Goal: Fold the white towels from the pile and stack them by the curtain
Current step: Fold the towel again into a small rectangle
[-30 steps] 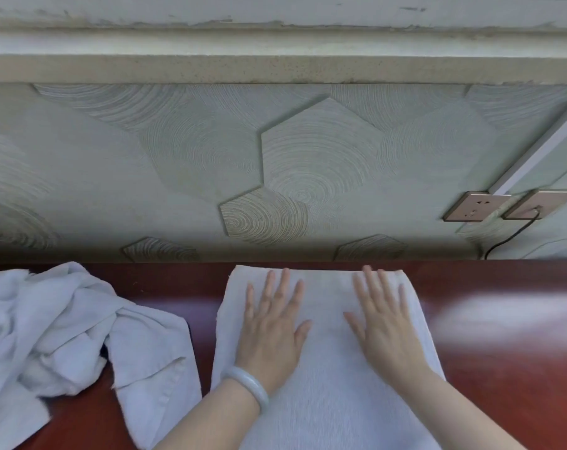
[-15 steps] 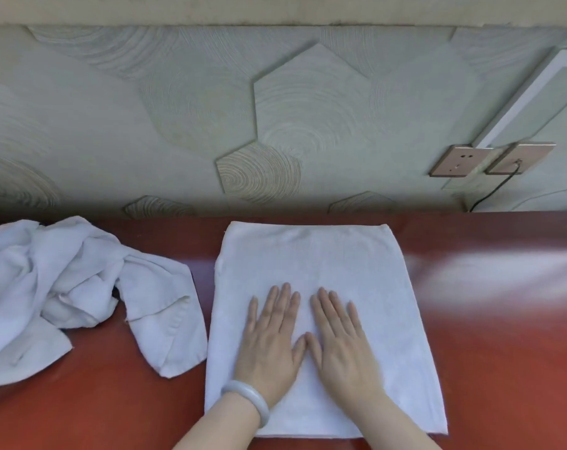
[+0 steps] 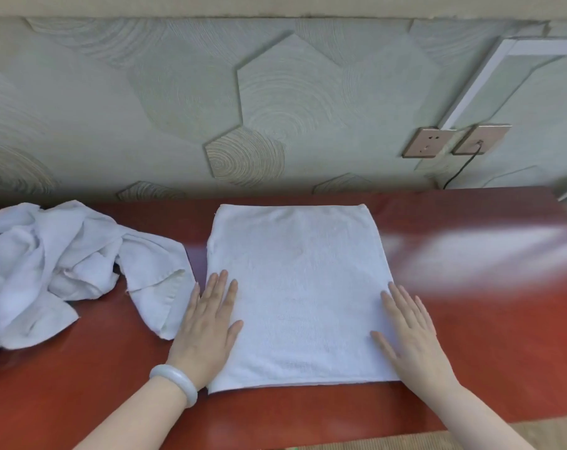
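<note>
A white towel (image 3: 300, 287), folded into a flat rectangle, lies in the middle of the red-brown table (image 3: 486, 345). My left hand (image 3: 207, 329) presses flat on the towel's left edge with straight fingers. On the right edge, my right hand (image 3: 412, 336) lies flat the same way. A crumpled pile of white towels (image 3: 58, 267) sits at the left, one end trailing close to my left hand. No curtain is in view.
A patterned wall (image 3: 275, 102) runs right behind the table. Two wall sockets (image 3: 454, 141) are at the right, with a black cable hanging from one. The table's near edge (image 3: 405, 430) shows at the bottom right.
My hands slid from the far end of the towel toward me, met at its middle, then spread apart to the left and right edges. The view tilted downward.
</note>
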`<state>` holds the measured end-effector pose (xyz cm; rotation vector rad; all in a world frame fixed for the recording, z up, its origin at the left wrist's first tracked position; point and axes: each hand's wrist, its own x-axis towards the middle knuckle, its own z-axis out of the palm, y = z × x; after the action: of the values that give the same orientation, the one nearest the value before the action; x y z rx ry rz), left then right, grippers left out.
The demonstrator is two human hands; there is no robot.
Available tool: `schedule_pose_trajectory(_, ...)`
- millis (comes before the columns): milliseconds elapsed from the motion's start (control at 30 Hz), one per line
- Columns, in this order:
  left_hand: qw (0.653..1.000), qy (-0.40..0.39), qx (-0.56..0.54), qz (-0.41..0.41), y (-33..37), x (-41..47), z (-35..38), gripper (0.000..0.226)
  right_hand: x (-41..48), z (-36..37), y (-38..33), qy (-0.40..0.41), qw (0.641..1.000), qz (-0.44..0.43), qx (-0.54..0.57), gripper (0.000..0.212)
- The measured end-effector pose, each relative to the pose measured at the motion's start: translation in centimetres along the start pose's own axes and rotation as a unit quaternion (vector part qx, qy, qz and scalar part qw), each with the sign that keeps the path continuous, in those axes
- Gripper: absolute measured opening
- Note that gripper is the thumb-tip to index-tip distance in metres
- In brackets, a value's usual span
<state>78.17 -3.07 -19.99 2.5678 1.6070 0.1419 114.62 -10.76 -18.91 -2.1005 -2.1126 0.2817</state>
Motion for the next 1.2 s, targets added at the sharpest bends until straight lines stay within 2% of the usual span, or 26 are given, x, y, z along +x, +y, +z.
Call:
schedule_pose_trajectory(67, 0.993, 0.010, -0.025, 0.114, 0.5, -0.8, -1.1, 0.060, -0.3, -1.3, -1.3, -0.020, 0.997, -0.078, 0.019, 0.054)
schedule_pose_trajectory(133, 0.976, -0.025, -0.023, 0.215, 0.9, -1.9, -2.2, 0.045, -0.6, -1.8, -2.8, -0.064, 0.985, -0.159, 0.015, 0.041)
schedule_pose_trajectory(167, 0.970, -0.050, -0.011, 0.239, 1.0, -2.3, -2.5, 0.042, -0.6, -1.7, -3.2, -0.086, 0.977, -0.195, 0.001, 0.036)
schedule_pose_trajectory(233, 0.962, -0.084, 0.014, 0.259, 0.9, -2.7, -2.8, 0.043, -0.4, -1.5, -3.7, -0.100, 0.963, -0.248, -0.029, 0.033)
schedule_pose_trajectory(333, 0.956, -0.091, 0.038, 0.275, 1.0, -2.7, -3.0, 0.039, -0.3, -1.8, -4.1, -0.101, 0.956, -0.268, -0.058, 0.029)
schedule_pose_trajectory(433, 0.944, -0.072, 0.063, 0.315, 1.2, -2.8, -2.8, 0.013, -1.0, -2.1, -3.8, -0.073, 0.937, -0.321, -0.113, 0.016)
schedule_pose_trajectory(467, 0.944, -0.072, 0.065, 0.316, 1.0, -2.8, -2.9, 0.009, -1.2, -2.1, -3.7, -0.066, 0.929, -0.337, -0.137, 0.021)
schedule_pose_trajectory(533, 0.949, -0.090, 0.056, 0.297, 0.5, -2.5, -3.2, 0.020, -1.1, -2.4, -3.5, -0.070, 0.919, -0.345, -0.179, 0.034)
schedule_pose_trajectory(600, 0.961, -0.122, 0.012, 0.249, -0.1, -2.0, -3.6, 0.025, -0.3, -2.5, -3.2, -0.089, 0.937, -0.291, -0.174, 0.038)
schedule_pose_trajectory(667, 0.967, -0.184, -0.115, 0.136, -0.4, -1.2, -4.5, 0.016, 1.1, -2.7, -3.2, -0.127, 0.965, -0.195, -0.118, 0.038)
schedule_pose_trajectory(733, 0.943, -0.251, -0.216, 0.040, -0.6, -0.2, -5.8, 0.014, 2.3, -3.8, -3.6, -0.205, 0.972, -0.109, -0.027, 0.037)
schedule_pose_trajectory(767, 0.920, -0.305, -0.242, 0.035, -0.8, 0.2, -6.5, 0.015, 2.8, -4.9, -3.7, -0.274, 0.960, -0.062, 0.018, 0.030)
schedule_pose_trajectory(833, 0.870, -0.413, -0.262, 0.054, -1.0, 1.0, -8.1, 0.017, 3.6, -7.5, -4.5, -0.411, 0.910, -0.004, 0.049, 0.020)
schedule_pose_trajectory(900, 0.831, -0.465, -0.304, 0.042, -1.4, 2.0, -9.4, 0.009, 5.0, -9.5, -4.5, -0.488, 0.872, 0.010, 0.047, 0.021)
schedule_pose_trajectory(967, 0.797, -0.448, -0.406, -0.014, -2.1, 3.5, -10.4, 0.010, 6.9, -10.7, -3.7, -0.489, 0.869, 0.040, 0.061, 0.031)
schedule_pose_trajectory(1033, 0.783, -0.370, -0.491, -0.094, -2.9, 5.2, -10.7, 0.011, 8.8, -11.4, -2.6, -0.444, 0.864, 0.126, 0.204, 0.034)
schedule_pose_trajectory(1100, 0.758, -0.276, -0.554, -0.208, -3.5, 6.6, -9.8, 0.017, 9.9, -11.3, -1.5, -0.362, 0.835, 0.202, 0.363, 0.030)
schedule_pose_trajectory(1133, 0.748, -0.245, -0.562, -0.255, -3.4, 7.1, -9.1, 0.020, 10.2, -10.9, -0.9, -0.325, 0.825, 0.228, 0.403, 0.027)
schedule_pose_trajectory(1167, 0.764, -0.227, -0.536, -0.280, -3.3, 7.4, -8.3, 0.021, 10.2, -10.2, -0.4, -0.301, 0.818, 0.251, 0.422, 0.023)
schedule_pose_trajectory(1200, 0.805, -0.219, -0.471, -0.285, -3.1, 7.6, -7.4, 0.022, 9.9, -9.4, 0.0, -0.281, 0.816, 0.267, 0.430, 0.021)
